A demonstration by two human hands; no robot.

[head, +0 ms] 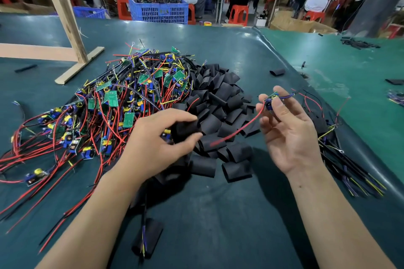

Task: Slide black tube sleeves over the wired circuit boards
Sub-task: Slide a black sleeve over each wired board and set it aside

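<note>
A heap of green wired circuit boards [122, 98] with red, black and yellow leads lies on the left of the dark green table [218, 214]. Beside it on the right sits a pile of flat black tube sleeves [220, 102]. My left hand [157, 144] pinches one black sleeve [185, 130] between thumb and fingers above the pile's near edge. Raised over the table's right side, my right hand [288, 129] pinches a small circuit board [270, 99] at its fingertips, and a red wire [238, 131] hangs from the board toward the sleeves.
A sleeved board [147, 238] lies near the front. Finished sleeved boards with wires [341, 155] are stacked at the right. A wooden frame [65, 24] stands at the back left. Blue crates, red stools and seated people fill the background.
</note>
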